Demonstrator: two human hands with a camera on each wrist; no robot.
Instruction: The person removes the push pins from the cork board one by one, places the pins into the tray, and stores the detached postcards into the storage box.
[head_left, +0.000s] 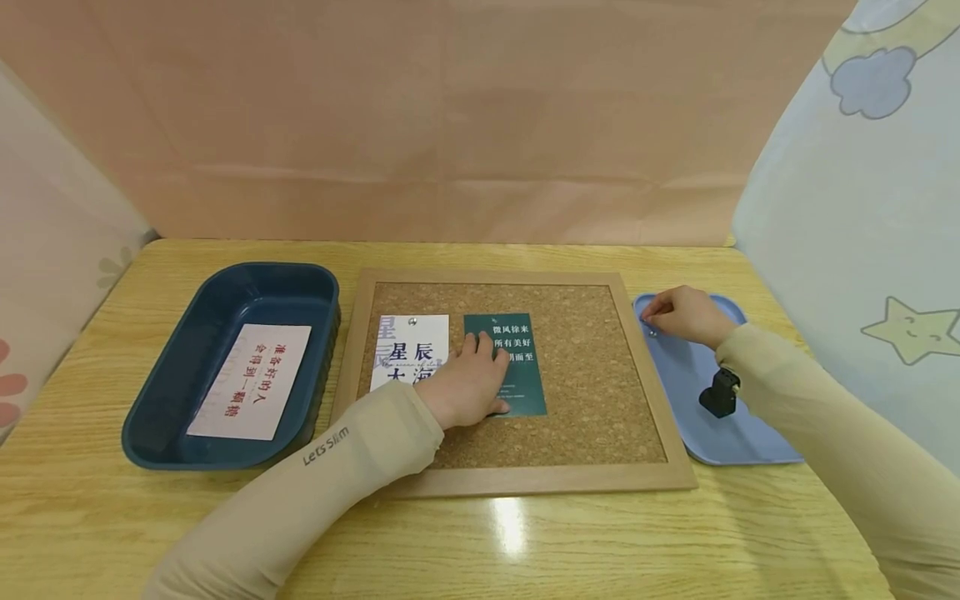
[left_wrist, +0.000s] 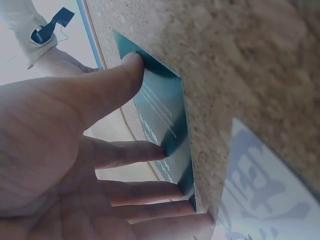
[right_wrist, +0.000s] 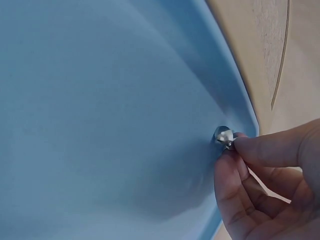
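A sleeve reads "Lets Slim", the green card "所有美好". Left hand – fingers spread – touches this card. Right hand pinches a silver pin.

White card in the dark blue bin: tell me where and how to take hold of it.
Probably best pinched at its far edge, coming from above: the white card is thin and flat, the walls of the dark blue bin rise around it, and bare bin shows beyond that edge.
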